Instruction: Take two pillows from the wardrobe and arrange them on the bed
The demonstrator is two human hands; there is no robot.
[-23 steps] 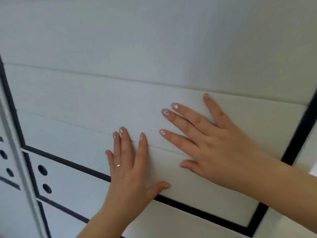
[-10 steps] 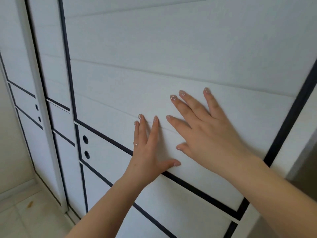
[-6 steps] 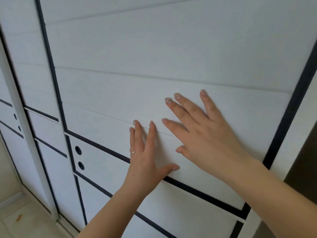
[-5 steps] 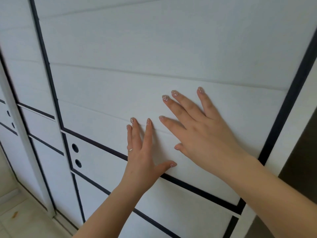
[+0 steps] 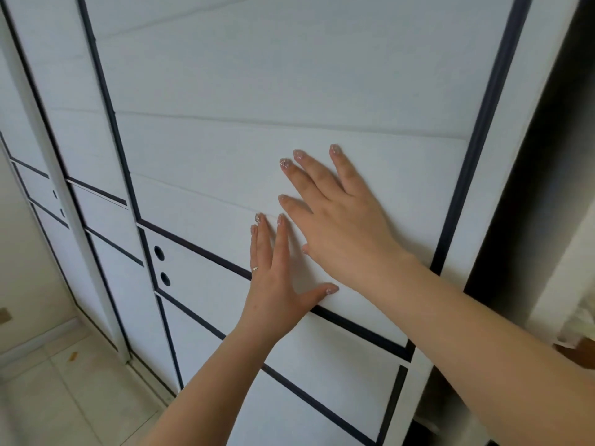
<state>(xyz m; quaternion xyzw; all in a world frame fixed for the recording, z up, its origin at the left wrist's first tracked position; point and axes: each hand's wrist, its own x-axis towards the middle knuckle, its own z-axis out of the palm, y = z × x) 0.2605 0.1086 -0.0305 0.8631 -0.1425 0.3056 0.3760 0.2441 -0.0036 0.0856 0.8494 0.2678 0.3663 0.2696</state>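
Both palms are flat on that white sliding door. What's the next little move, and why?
Probably keep pushing the sliding door leftward. Both the left hand and the right hand lie flat on it, a dark gap shows at its right edge, and no pillows are in view.

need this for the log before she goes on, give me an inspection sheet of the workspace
surface: white sliding wardrobe door with dark trim, slid partly aside; dark opening at its right edge.
job's things: no pillows clearly seen; something pale inside the opening, too unclear to name.
clutter: small orange scrap on the floor tiles.
grippers: left hand and right hand both flat on the door, fingers spread, holding nothing; ring on the left.
cables: nothing seen.
surroundings: second door panel at left, beige wall.
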